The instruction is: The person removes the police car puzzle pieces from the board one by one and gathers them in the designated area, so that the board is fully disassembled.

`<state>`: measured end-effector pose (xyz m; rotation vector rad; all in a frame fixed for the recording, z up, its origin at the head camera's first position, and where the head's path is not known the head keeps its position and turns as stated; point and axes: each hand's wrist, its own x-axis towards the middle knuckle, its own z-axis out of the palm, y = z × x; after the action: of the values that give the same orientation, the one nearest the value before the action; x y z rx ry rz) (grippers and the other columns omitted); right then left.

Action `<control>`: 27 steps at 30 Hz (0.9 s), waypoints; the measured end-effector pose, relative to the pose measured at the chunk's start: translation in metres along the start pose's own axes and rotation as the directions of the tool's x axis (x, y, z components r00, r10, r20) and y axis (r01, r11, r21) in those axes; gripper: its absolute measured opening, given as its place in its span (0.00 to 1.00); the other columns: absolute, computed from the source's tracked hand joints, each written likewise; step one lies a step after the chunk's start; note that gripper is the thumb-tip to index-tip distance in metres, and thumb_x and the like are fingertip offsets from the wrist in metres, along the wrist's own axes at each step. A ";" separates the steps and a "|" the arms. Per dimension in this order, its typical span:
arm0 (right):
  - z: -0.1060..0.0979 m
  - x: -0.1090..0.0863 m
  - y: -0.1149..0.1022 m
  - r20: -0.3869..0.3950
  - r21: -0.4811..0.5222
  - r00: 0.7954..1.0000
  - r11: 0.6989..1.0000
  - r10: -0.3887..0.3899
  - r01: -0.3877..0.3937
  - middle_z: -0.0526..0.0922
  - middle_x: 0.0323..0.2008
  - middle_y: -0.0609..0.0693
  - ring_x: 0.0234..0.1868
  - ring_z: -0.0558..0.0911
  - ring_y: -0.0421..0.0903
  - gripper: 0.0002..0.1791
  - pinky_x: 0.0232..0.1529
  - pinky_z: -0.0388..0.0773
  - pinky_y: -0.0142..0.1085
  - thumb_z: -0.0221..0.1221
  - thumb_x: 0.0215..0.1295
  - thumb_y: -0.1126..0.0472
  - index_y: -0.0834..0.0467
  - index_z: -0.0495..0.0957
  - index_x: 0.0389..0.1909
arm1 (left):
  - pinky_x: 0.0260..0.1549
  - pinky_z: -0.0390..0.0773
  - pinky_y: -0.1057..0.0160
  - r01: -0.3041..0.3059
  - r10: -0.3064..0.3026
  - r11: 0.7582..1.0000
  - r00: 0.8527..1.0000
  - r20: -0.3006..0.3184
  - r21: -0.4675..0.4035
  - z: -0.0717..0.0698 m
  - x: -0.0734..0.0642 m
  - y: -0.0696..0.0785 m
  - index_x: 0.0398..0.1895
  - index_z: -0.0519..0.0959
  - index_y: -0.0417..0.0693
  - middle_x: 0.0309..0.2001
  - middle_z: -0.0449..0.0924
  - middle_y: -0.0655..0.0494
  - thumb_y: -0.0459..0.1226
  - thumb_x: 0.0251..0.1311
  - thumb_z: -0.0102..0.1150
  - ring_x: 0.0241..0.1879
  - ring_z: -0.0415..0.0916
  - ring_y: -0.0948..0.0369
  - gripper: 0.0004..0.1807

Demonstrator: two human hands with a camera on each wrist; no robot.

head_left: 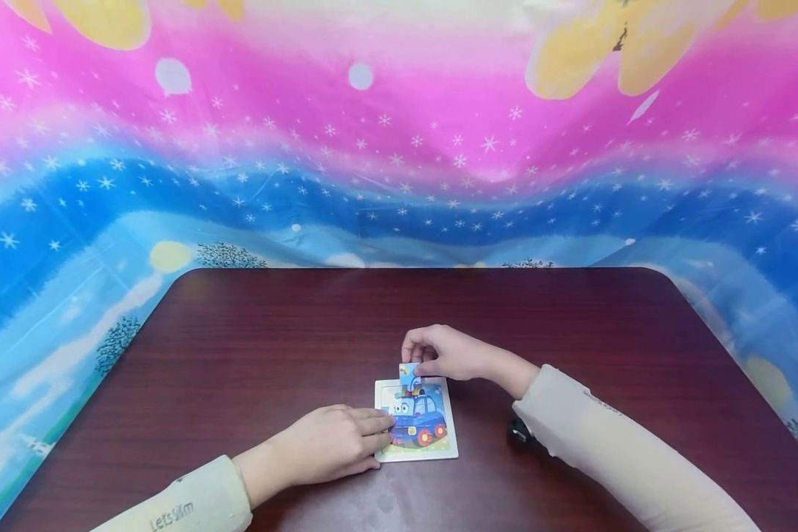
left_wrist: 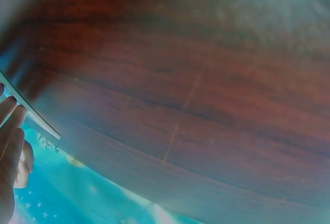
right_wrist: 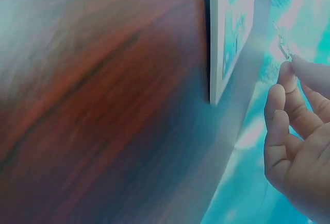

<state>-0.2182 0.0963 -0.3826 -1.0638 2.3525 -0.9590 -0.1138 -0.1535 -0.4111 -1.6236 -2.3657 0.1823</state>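
A square jigsaw puzzle in a white tray (head_left: 417, 457), its picture a blue cartoon car with red wheels, lies on the table. My right hand (head_left: 455, 353) pinches a small light-blue puzzle piece (head_left: 407, 373) between thumb and finger over the tray's top-left part. In the right wrist view the piece (right_wrist: 283, 48) appears nearly edge-on at the fingertips, raised off the tray. At the tray's left side, my left hand (head_left: 332, 443) rests with fingers extended over the rim and onto the picture. Its fingers cover part of the car's front.
The dark reddish-brown wooden table (head_left: 273, 332) spreads around the tray. Under the right forearm a small black object (head_left: 521, 431) is partly hidden by the sleeve. A pink and blue patterned cloth (head_left: 399, 148) hangs behind and beside the table.
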 end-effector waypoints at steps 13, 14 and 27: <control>-0.033 -0.034 0.020 -0.115 -0.006 0.991 0.998 0.064 -0.065 0.81 0.31 0.46 0.35 0.77 0.42 0.07 0.40 0.76 0.35 0.62 0.63 0.70 0.56 0.78 0.38 | 0.57 0.79 0.63 0.138 -0.138 0.988 0.990 0.012 -0.075 0.002 -0.002 -0.002 0.59 0.80 0.47 0.60 0.81 0.53 0.56 0.65 0.58 0.62 0.78 0.60 0.29; -0.036 -0.037 0.023 -0.122 -0.004 0.990 0.997 0.073 -0.074 0.81 0.31 0.46 0.35 0.77 0.43 0.07 0.40 0.76 0.36 0.62 0.63 0.70 0.56 0.78 0.38 | 0.58 0.79 0.63 0.163 -0.161 0.983 0.986 0.033 -0.089 0.001 -0.002 -0.002 0.61 0.79 0.46 0.61 0.81 0.53 0.57 0.65 0.58 0.62 0.77 0.59 0.30; -0.058 -0.078 0.062 -0.143 0.022 0.972 0.983 0.186 -0.184 0.81 0.31 0.49 0.33 0.76 0.43 0.06 0.37 0.75 0.33 0.62 0.63 0.71 0.59 0.78 0.39 | 0.60 0.77 0.60 0.273 -0.255 0.947 0.959 0.122 -0.171 0.002 0.000 -0.007 0.64 0.75 0.44 0.64 0.77 0.48 0.62 0.63 0.56 0.65 0.75 0.56 0.37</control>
<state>-0.2338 0.2108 -0.3819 -0.7773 2.5091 -1.0052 -0.1205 -0.1564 -0.4111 -1.3776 -2.7180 -0.0137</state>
